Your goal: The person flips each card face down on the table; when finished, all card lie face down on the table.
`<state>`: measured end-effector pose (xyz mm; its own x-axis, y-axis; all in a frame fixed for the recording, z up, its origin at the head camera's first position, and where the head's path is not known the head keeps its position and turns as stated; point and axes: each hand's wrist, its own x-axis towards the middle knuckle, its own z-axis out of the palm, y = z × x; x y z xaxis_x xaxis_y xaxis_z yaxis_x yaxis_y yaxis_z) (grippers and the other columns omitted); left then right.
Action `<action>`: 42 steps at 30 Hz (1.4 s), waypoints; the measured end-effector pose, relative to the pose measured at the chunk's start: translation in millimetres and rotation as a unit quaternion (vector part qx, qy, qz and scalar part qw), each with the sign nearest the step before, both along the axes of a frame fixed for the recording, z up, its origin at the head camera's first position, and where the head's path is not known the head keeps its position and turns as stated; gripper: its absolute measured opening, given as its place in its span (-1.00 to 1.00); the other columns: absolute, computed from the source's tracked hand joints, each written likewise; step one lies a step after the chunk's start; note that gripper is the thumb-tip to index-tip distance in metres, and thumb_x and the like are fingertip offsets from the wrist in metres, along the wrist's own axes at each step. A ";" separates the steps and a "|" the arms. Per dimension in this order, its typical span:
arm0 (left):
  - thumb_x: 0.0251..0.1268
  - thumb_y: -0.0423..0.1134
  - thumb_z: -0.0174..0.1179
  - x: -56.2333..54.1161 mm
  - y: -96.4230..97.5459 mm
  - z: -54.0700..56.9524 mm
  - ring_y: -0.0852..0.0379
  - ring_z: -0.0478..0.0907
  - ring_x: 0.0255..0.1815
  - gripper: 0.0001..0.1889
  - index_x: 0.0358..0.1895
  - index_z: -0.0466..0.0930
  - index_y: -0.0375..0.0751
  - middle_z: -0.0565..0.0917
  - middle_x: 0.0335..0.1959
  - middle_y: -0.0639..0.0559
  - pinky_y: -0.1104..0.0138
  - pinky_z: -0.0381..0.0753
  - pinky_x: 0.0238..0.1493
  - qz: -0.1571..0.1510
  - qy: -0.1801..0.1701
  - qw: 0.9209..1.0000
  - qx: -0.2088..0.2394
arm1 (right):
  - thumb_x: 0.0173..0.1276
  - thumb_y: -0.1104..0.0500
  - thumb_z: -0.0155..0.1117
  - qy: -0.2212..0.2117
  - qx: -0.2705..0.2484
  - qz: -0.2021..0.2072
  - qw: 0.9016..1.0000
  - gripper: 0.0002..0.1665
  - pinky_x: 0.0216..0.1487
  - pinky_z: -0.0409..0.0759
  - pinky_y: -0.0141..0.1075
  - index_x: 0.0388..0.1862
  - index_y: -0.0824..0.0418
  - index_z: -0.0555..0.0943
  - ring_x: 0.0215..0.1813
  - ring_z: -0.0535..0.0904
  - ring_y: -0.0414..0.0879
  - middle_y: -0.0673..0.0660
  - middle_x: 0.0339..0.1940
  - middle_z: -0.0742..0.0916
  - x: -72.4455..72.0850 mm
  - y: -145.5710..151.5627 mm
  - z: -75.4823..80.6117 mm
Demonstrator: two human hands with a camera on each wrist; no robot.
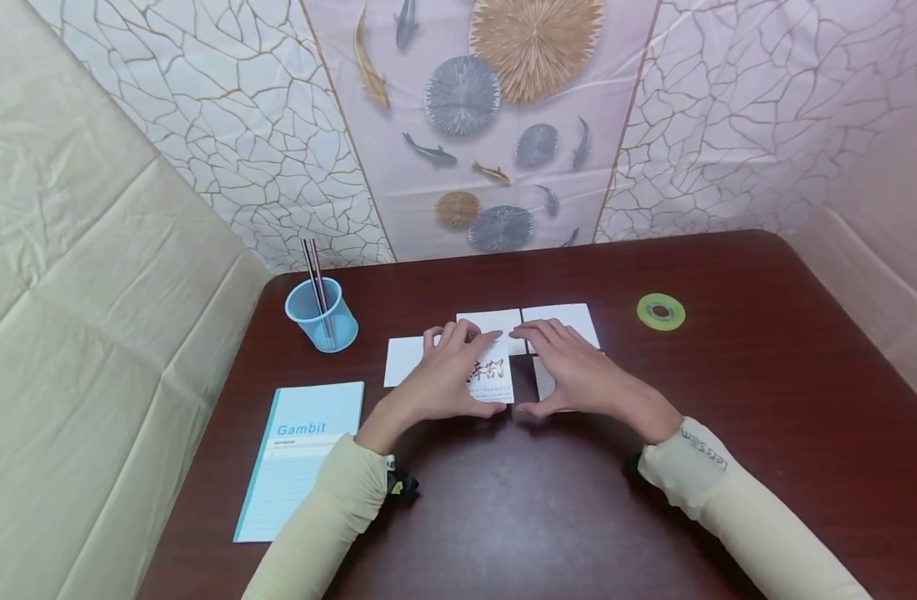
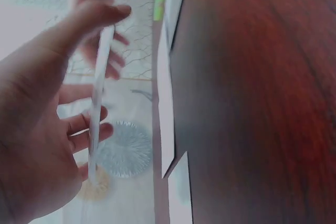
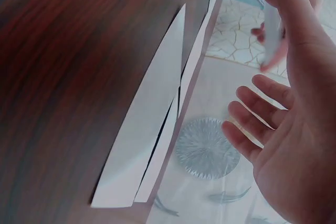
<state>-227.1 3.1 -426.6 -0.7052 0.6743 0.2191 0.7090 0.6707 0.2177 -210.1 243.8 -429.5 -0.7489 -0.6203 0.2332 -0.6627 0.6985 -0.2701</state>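
Observation:
My left hand (image 1: 453, 375) grips a white card (image 1: 496, 385) with dark brown characters printed on it, thumb at the near edge and fingers at the far edge. In the left wrist view the card (image 2: 98, 103) stands edge-on, raised off the table. Close to its right, my right hand (image 1: 574, 373) arches with thumb and fingers apart and nothing between them. Beneath the hands lie several white cards: a left card (image 1: 402, 360), a back middle card (image 1: 473, 319), a back right card (image 1: 571, 321) and a front right card (image 3: 142, 124), partly hidden by my right hand in the head view.
On the dark red table (image 1: 473, 517), a blue mesh cup (image 1: 331, 325) with thin sticks stands at the back left. A notebook (image 1: 301, 462) lies at the left. A green roll of tape (image 1: 661, 312) lies at the back right. Patterned cloth (image 1: 496, 142) hangs behind.

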 end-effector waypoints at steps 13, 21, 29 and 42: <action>-0.01 -0.06 0.46 6.2 -23.4 29.7 0.25 0.24 0.34 -0.06 0.42 0.06 0.04 0.34 0.31 0.13 0.00 0.02 0.28 -0.086 -0.190 0.948 0.239 | -0.09 -0.37 0.52 -0.024 -0.023 0.010 0.999 0.19 0.26 0.28 0.02 0.39 0.21 0.28 0.29 0.30 0.01 0.15 0.29 0.43 -1.0 0.6 -7.0; 0.02 -0.27 0.44 13.2 -21.2 29.5 0.12 0.25 0.38 -0.08 0.40 0.01 -0.18 0.38 0.31 -0.05 0.04 0.20 0.32 -0.116 -0.243 0.920 0.285 | -0.02 -0.35 0.48 -0.030 -0.041 0.020 0.999 0.06 0.26 0.29 -0.01 0.32 0.22 0.36 0.29 0.30 -0.02 0.15 0.28 0.45 -2.1 0.7 -10.3; 0.04 -0.26 0.43 3.2 -22.7 6.1 0.15 0.25 0.37 -0.06 0.41 -0.05 -0.12 0.37 0.32 -0.02 -0.09 0.15 0.33 -0.127 -0.257 0.908 0.306 | -0.09 -0.36 0.51 -0.021 -0.052 0.023 0.998 0.07 0.25 0.29 -0.04 0.26 0.23 0.39 0.28 0.30 -0.01 0.17 0.27 0.44 -2.7 -1.1 -13.1; -0.01 -0.21 0.45 4.3 -40.9 -2.3 -0.02 0.21 0.32 -0.05 0.43 0.03 0.02 0.28 0.29 0.14 -0.02 0.25 0.24 -0.013 -0.249 0.953 0.174 | -0.16 -0.39 0.50 -0.030 0.001 0.007 1.000 -0.03 0.23 0.29 -0.07 0.10 0.18 0.45 0.23 0.30 -0.05 0.13 0.26 0.44 -8.0 9.5 -7.3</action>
<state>-222.8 -37.7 -428.9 -0.7643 0.6406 0.0743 0.4747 0.4810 0.7371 -218.1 253.3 -436.8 -0.7521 -0.6320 0.1870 -0.6559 0.6896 -0.3072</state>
